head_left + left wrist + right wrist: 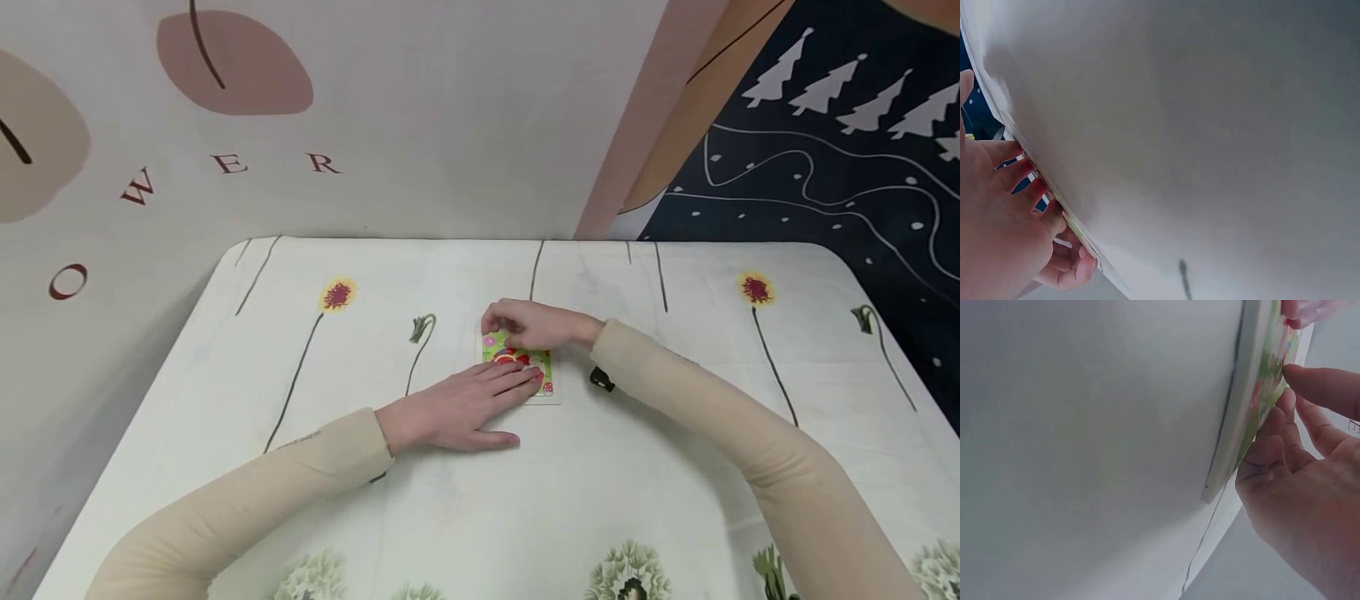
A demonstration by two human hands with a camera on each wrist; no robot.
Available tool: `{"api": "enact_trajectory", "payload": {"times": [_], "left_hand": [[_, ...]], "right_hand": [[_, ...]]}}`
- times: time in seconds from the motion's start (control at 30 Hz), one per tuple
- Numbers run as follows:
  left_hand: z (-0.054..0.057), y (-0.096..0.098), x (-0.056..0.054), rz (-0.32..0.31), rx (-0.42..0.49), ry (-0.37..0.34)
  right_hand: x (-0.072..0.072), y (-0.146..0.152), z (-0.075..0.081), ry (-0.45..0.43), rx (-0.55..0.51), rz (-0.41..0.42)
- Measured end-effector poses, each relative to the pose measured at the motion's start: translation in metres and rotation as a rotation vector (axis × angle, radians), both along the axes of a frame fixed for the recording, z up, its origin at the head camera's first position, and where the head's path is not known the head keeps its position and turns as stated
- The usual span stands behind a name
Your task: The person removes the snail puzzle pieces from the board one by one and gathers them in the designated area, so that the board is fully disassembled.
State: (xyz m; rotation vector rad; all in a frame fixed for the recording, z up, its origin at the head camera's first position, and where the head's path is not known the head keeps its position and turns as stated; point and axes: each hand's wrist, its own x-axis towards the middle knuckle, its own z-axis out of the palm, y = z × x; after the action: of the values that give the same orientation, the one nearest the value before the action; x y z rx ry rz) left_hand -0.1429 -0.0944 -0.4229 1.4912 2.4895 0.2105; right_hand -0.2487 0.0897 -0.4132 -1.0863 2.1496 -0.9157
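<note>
A small flat board [557, 400] with a pale border lies on the table, bearing a colourful green and red picture [547, 387]. Across its lower part rests my left hand [468, 408], palm down, fingers straight and thumb spread apart. My right hand [542, 323] is at the board's far side, fingers bent. In the right wrist view, the thumb [1316, 384] touches the picture face, and bent fingers [1266, 453] rest near the board's edge [1225, 450]. Whether a loose piece sits between them is hidden. The left wrist view shows my left fingertips [1047, 219] along the board's edge.
A white cloth printed with flowers covers the table [450, 517]. Behind it hangs a pale wall cloth [450, 125] with letters, and a dark cloth [810, 175] with tree shapes at the right. A small black object [602, 379] shows beneath my right sleeve.
</note>
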Motion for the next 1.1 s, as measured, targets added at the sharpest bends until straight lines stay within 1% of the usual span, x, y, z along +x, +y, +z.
{"api": "enact_trajectory", "payload": {"times": [0.2,0.4,0.57,0.7,0.8,1.0,1.03,1.1], "left_hand": [[0.001,-0.001,0.000,0.001,-0.006,0.006],[-0.002,0.001,0.001,-0.002,-0.010,0.042],[-0.001,0.006,0.005,0.013,-0.029,0.047],[0.002,0.012,0.006,0.036,-0.036,0.085],[0.004,0.016,0.006,0.052,-0.031,0.110],[0.007,0.023,0.009,0.118,-0.091,0.036],[0.007,0.025,0.010,0.133,-0.102,0.029],[0.008,0.028,0.012,0.152,-0.112,0.039]], "right_hand": [[0.000,-0.002,-0.001,0.020,-0.007,-0.014],[-0.001,-0.001,0.001,-0.001,-0.014,-0.014],[-0.004,0.002,0.000,-0.008,-0.005,-0.005],[-0.007,0.003,-0.001,-0.014,0.005,-0.011],[-0.009,0.004,-0.001,-0.038,0.009,-0.009],[-0.012,0.004,0.000,-0.074,-0.003,0.014],[-0.012,0.004,0.001,-0.078,-0.006,0.015],[-0.012,0.004,0.002,-0.080,-0.011,0.015]]}}
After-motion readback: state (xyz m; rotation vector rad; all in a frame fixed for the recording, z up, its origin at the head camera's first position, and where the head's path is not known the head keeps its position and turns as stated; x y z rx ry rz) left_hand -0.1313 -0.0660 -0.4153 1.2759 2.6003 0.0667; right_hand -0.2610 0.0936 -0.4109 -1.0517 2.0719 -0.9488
